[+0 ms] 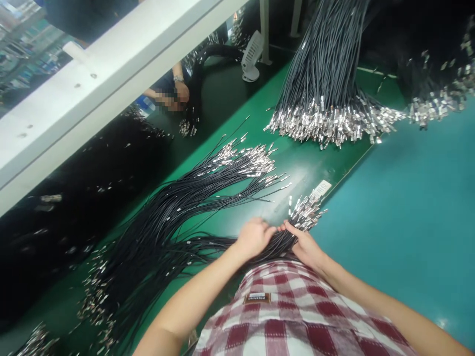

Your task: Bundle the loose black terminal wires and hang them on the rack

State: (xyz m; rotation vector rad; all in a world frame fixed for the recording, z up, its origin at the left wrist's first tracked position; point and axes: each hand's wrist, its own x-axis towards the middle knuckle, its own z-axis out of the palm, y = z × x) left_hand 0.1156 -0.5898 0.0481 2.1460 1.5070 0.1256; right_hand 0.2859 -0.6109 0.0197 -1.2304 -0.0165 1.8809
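Observation:
A thick bundle of black cables (278, 243) with silver terminals (307, 212) lies across the table's near edge, close to the checked apron (293, 301). Wrapped around this bundle just behind the terminals is my right hand (307, 248), its thumb on top. My left hand (255, 238) closes on the same cables from the other side, its fingertips meeting the right thumb. Whatever lies under the palms is hidden. Beyond my hands, a second cable bundle (178, 195) is spread over the green tabletop (297, 170), its silver ends fanned out.
A large cable pile (322, 64) with metal ends covers the far right of the table. A white label (321, 189) sits at the table edge. A white beam (111, 64) crosses the upper left. Behind it are another person's hands (178, 96) and a small white fan (252, 57).

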